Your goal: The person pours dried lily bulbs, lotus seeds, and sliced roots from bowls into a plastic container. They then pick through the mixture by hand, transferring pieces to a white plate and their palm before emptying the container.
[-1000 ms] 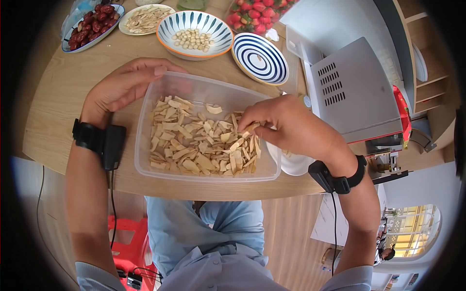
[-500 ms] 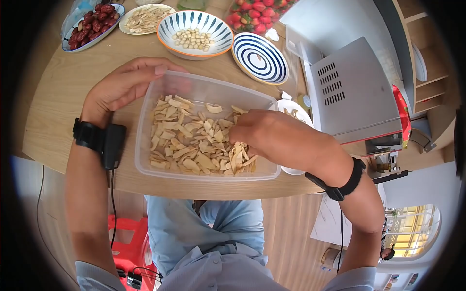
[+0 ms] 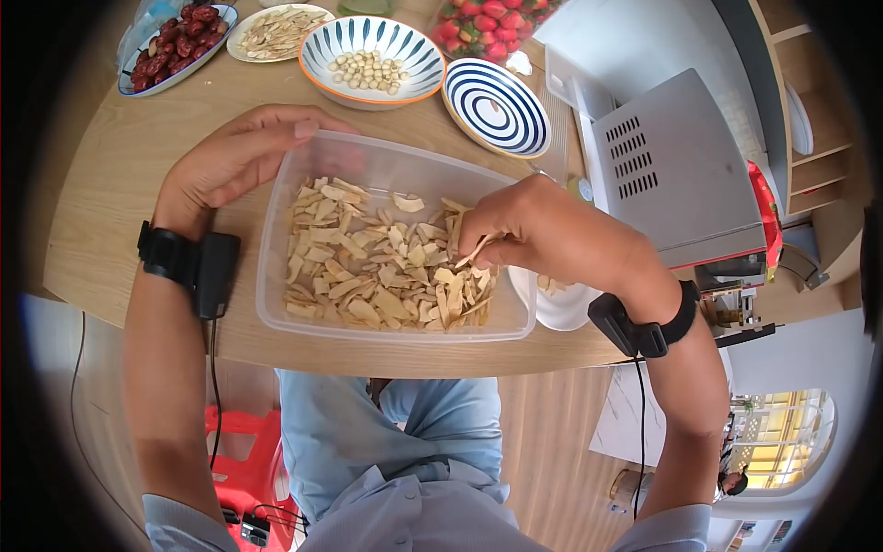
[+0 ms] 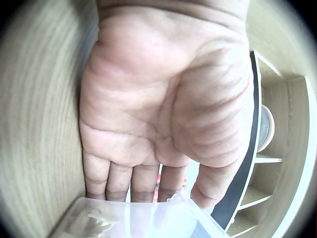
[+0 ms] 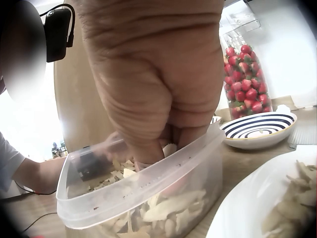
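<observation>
A translucent plastic container [image 3: 395,161] on the wooden table holds many pale dried slices [image 3: 368,262], root-like in look. At its far left corner my left hand [image 3: 241,161] grips the rim, thumb on top and fingers around the outer wall. In the left wrist view the palm and fingers [image 4: 143,178] show against the container wall. My right hand [image 3: 570,230] is over the container's right side, pinching one pale slice [image 3: 476,250] between thumb and index finger. The wrist partly covers a white plate [image 3: 575,313], which bears more slices [image 5: 292,208] in the right wrist view.
Along the back stand a dish of red dates [image 3: 175,55], a plate of pale strips [image 3: 276,35], a bowl [image 3: 317,69] of round cream-coloured seeds, a blue-ringed dish [image 3: 529,129] and a clear container of strawberries [image 3: 487,28]. A grey vented appliance [image 3: 681,175] borders the right side.
My right hand dipped into the slices half a second ago and has risen back toward the right, now with a slice between its fingertips. My left hand has stayed at the container's corner.
</observation>
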